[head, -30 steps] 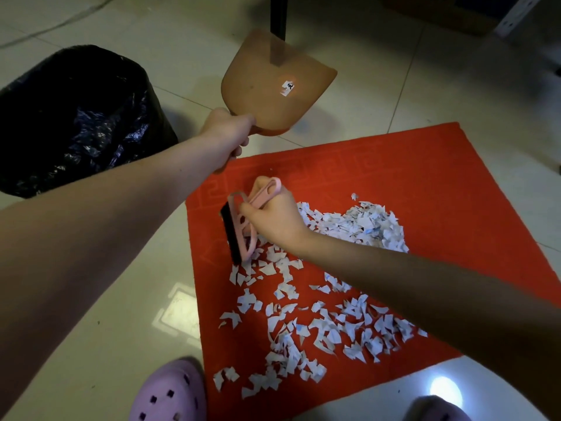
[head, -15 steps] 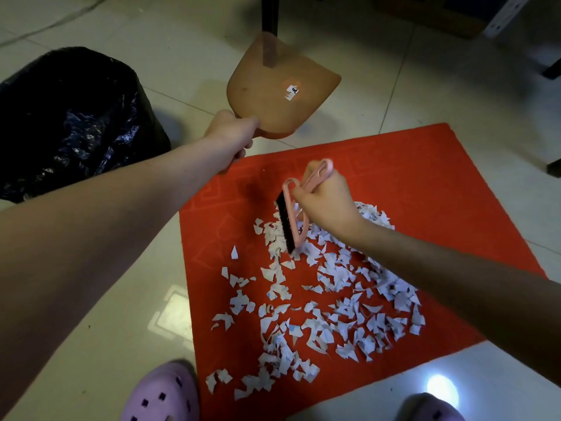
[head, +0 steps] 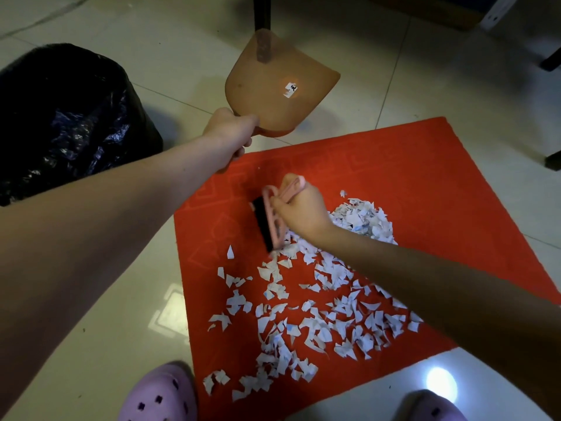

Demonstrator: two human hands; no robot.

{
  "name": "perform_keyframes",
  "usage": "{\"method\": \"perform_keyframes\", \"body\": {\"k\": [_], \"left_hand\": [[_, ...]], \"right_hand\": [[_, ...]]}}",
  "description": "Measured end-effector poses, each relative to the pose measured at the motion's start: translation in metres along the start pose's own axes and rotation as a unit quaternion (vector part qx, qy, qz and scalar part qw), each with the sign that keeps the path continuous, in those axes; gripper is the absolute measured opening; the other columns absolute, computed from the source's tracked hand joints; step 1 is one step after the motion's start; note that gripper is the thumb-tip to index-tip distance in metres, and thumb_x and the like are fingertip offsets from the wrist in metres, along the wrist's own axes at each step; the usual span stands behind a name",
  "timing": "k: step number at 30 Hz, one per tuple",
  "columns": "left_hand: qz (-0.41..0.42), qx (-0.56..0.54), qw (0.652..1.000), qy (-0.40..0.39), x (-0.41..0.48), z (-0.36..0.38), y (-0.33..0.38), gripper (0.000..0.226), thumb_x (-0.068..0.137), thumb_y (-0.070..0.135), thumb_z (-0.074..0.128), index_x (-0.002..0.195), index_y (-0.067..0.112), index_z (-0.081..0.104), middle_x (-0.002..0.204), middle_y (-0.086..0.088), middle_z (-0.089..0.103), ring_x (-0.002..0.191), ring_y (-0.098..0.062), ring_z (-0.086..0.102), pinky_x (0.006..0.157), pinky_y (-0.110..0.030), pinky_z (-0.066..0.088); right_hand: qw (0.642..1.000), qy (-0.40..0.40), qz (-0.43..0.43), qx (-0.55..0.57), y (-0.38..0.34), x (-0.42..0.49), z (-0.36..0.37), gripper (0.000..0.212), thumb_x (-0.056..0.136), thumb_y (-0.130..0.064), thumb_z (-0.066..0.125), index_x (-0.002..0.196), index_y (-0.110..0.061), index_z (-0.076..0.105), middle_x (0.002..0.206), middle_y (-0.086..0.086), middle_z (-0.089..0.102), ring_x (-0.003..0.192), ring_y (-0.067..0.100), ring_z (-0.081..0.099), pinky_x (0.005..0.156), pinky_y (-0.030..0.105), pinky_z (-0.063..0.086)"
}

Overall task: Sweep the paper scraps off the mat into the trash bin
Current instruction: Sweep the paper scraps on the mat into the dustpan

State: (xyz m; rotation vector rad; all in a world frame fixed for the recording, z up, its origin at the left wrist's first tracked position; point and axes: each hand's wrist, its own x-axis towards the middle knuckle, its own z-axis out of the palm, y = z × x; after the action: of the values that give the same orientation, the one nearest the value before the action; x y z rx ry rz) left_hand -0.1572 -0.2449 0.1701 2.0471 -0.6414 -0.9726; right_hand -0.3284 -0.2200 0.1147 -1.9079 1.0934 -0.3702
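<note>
1. The person's left hand (head: 230,132) is gripping the handle end of a translucent brown dustpan (head: 282,95), with the fingers curled round it. The pan is hanging above the tile floor (head: 364,56), just past the far-left corner of the red mat (head: 425,183).
2. A single small scrap (head: 290,89) is sitting on the pan, and a dark furniture leg (head: 262,10) is showing through its far edge.
3. The right hand (head: 300,211) is wrapping its fingers round the pink handle of a hand brush (head: 268,221). The black bristles are facing left over the mat; whether they are touching it cannot be told.
4. The paper scraps (head: 318,314) are lying on the mat. A dense heap is sitting just right of the right hand, and a looser scatter is spreading toward the near edge.
5. The black-lined trash bin (head: 66,123) is standing on the floor at the left, apart from the mat.
6. Two purple clogs (head: 164,396) are showing at the bottom edge.
</note>
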Motion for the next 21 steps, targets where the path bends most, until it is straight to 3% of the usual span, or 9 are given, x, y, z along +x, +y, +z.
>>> {"method": "perform_keyframes", "body": {"k": [4, 7, 9, 11, 13, 17, 21], "left_hand": [[0.005, 0.001, 1.0, -0.008, 0.0, 0.003, 0.003, 0.015, 0.084, 0.025, 0.055, 0.079, 0.013, 0.05, 0.06, -0.004, 0.049, 0.042, -0.018, 0.037, 0.046, -0.021, 0.029], [0.004, -0.005, 1.0, -0.01, 0.0, 0.003, 0.005, 0.015, 0.084, 0.025, 0.055, 0.079, 0.013, 0.05, 0.06, -0.004, 0.049, 0.042, -0.018, 0.037, 0.046, -0.021, 0.029], [0.004, -0.011, 1.0, -0.008, 0.0, 0.002, 0.005, 0.015, 0.084, 0.025, 0.055, 0.078, 0.013, 0.049, 0.06, -0.004, 0.049, 0.042, -0.018, 0.036, 0.047, -0.021, 0.028], [0.005, -0.019, 1.0, -0.001, 0.001, 0.0, 0.005, 0.014, 0.084, 0.025, 0.055, 0.077, 0.014, 0.049, 0.06, -0.004, 0.048, 0.043, -0.018, 0.036, 0.047, -0.021, 0.029], [0.004, -0.028, 1.0, 0.008, 0.003, -0.002, 0.004, 0.014, 0.084, 0.024, 0.054, 0.075, 0.014, 0.049, 0.061, -0.004, 0.048, 0.043, -0.017, 0.035, 0.047, -0.022, 0.029], [-0.005, -0.048, 0.998, 0.029, 0.008, -0.009, 0.001, 0.015, 0.085, 0.024, 0.054, 0.075, 0.015, 0.047, 0.062, -0.005, 0.048, 0.043, -0.017, 0.035, 0.045, -0.021, 0.028], [-0.013, -0.054, 0.998, 0.033, 0.011, -0.01, -0.004, 0.016, 0.086, 0.023, 0.054, 0.074, 0.015, 0.046, 0.061, -0.005, 0.047, 0.044, -0.018, 0.034, 0.046, -0.022, 0.027]], "right_hand": [[0.999, 0.035, 0.015, 0.022, 0.003, 0.001, -0.042, 0.027, 0.089, -0.009, 0.06, 0.071, -0.023, 0.046, 0.065, -0.001, 0.059, 0.05, 0.006, 0.06, 0.045, 0.018, 0.045], [0.994, 0.074, 0.002, 0.084, -0.001, 0.017, -0.057, 0.021, 0.083, -0.007, 0.065, 0.072, -0.019, 0.052, 0.067, 0.005, 0.065, 0.057, 0.014, 0.067, 0.051, 0.026, 0.051], [0.994, 0.091, -0.011, 0.064, -0.002, 0.031, -0.06, 0.016, 0.079, -0.012, 0.069, 0.074, -0.022, 0.057, 0.071, 0.003, 0.068, 0.065, 0.018, 0.069, 0.059, 0.033, 0.054], [0.997, 0.071, -0.023, 0.009, -0.005, 0.045, -0.063, 0.01, 0.077, -0.019, 0.073, 0.082, -0.023, 0.065, 0.078, -0.002, 0.07, 0.073, 0.014, 0.069, 0.07, 0.036, 0.057], [0.994, 0.024, -0.043, -0.095, -0.01, 0.058, -0.068, 0.02, 0.075, -0.031, 0.073, 0.094, -0.026, 0.072, 0.089, -0.003, 0.072, 0.082, 0.015, 0.068, 0.076, 0.038, 0.056], [0.949, -0.051, -0.124, -0.284, -0.023, 0.075, -0.076, 0.024, 0.079, -0.045, 0.068, 0.102, -0.037, 0.072, 0.099, -0.005, 0.072, 0.095, 0.02, 0.064, 0.075, 0.036, 0.051], [0.927, -0.055, -0.153, -0.338, -0.021, 0.097, -0.062, 0.025, 0.083, -0.048, 0.064, 0.105, -0.037, 0.07, 0.103, -0.004, 0.071, 0.1, 0.023, 0.062, 0.075, 0.033, 0.048]]}}
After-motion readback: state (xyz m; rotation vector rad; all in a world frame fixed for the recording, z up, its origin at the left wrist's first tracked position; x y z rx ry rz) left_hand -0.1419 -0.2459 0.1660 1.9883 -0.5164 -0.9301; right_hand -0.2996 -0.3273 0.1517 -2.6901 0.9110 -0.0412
